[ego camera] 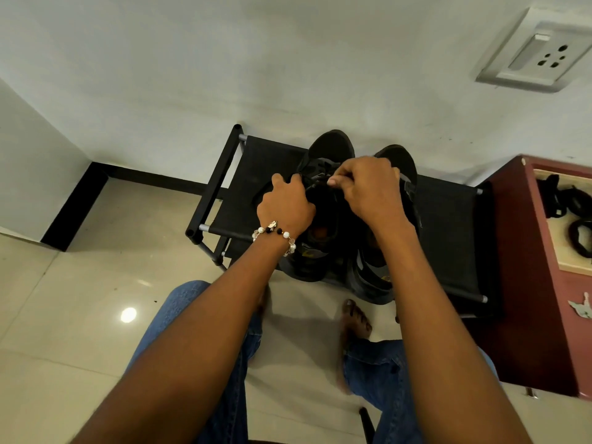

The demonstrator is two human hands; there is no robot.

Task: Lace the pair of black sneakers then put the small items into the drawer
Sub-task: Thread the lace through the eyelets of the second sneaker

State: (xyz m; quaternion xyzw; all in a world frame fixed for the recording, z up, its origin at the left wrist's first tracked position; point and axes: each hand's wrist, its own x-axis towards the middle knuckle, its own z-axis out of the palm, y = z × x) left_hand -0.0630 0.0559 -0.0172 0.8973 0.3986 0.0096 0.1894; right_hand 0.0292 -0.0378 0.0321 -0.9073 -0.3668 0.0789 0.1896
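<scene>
Head view: both hands (320, 193) on left sneaker's lace (315, 181)

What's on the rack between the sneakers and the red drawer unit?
Head view: only bare black fabric of the rack lies between the sneakers and the red drawer unit.

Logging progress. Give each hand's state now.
Left hand: grips the left sneaker.
Right hand: pinches a black lace.
</scene>
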